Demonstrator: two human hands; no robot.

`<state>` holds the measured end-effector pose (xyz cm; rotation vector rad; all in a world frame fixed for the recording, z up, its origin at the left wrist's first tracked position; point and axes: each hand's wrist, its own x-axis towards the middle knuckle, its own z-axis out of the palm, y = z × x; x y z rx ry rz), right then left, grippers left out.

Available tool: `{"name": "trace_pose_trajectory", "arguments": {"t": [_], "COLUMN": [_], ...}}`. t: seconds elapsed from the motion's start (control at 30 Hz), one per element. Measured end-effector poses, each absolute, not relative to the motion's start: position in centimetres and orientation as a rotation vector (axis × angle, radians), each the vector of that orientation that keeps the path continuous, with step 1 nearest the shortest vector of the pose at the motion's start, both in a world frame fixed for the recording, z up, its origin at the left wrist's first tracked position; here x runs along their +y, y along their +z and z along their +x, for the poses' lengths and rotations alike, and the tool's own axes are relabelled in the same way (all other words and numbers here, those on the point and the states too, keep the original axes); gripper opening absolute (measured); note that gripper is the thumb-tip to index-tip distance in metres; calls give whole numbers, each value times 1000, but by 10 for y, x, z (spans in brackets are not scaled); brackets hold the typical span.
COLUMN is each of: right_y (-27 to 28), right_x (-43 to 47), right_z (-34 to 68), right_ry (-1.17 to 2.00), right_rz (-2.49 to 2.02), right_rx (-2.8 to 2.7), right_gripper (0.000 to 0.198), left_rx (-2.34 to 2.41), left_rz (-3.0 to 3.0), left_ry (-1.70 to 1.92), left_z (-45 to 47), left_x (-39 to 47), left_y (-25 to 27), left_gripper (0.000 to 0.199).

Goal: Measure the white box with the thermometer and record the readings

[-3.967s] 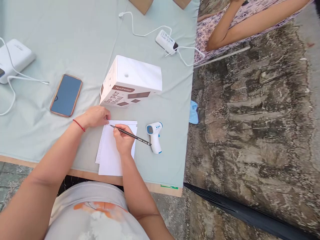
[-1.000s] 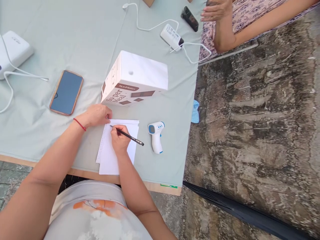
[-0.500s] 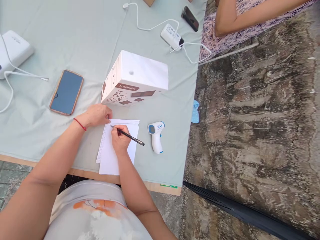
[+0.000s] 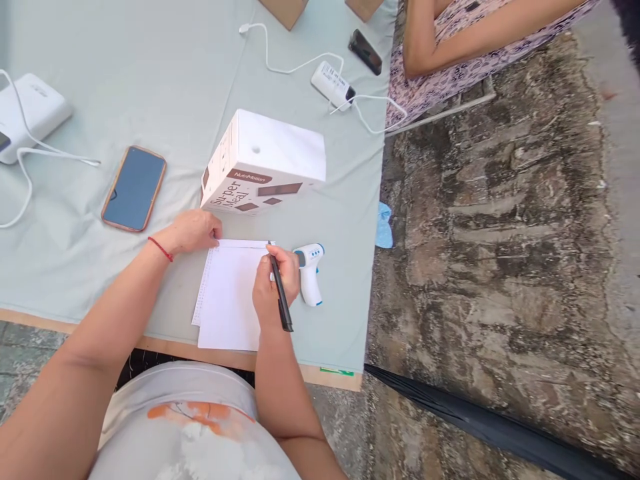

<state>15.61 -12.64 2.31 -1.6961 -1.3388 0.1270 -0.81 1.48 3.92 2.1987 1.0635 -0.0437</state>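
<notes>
A notebook with white pages lies near the table's front edge, its spiral-like edge at the left. My left hand is closed, with its curled fingertips at the notebook's top left corner. In my right hand is a black pen, tip pointing away from me near the page's top right corner. The right hand covers part of the page's right edge. Just right of that hand lies a white and blue infrared thermometer, its screen partly hidden by my fingers.
Beyond the notebook stands a white box. A smartphone and a white power bank with a cable are at left. Farther off lie another white device, a black device and cardboard boxes. Another person's arm is at upper right.
My right hand has moved right with the pen, from the page's upper left to its top right corner, and the pen stands steeper. The left hand stays at the notebook's corner.
</notes>
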Motion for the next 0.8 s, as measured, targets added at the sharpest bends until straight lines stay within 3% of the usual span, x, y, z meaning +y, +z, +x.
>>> {"name": "trace_pose_trajectory", "arguments": {"t": [0.3, 0.43, 0.57, 0.63, 0.7, 0.8], "right_y": [-14, -17, -19, -20, -22, -21], "right_x": [-144, -147, -150, -152, -152, -150], "right_z": [210, 207, 218, 234, 251, 271], "right_ry": [164, 259, 212, 87, 44, 198], "right_rz": [-2266, -2288, -2192, -2246, -2362, -2491], "right_rx": [-1328, -1367, -1310, -1220, -1137, -1095], "right_gripper": [29, 35, 39, 46, 56, 68], "left_rx": [1265, 1462, 1247, 1132, 1087, 1100], "left_rz": [1907, 1779, 1905, 1980, 2008, 2018], "left_ry": [694, 1077, 1166, 1063, 962, 894], "left_z": [-27, -33, -32, -30, -28, -25], "left_x": [21, 30, 41, 46, 49, 50], "left_y": [47, 29, -2, -16, -25, -26], "left_gripper": [14, 10, 75, 98, 105, 101]}}
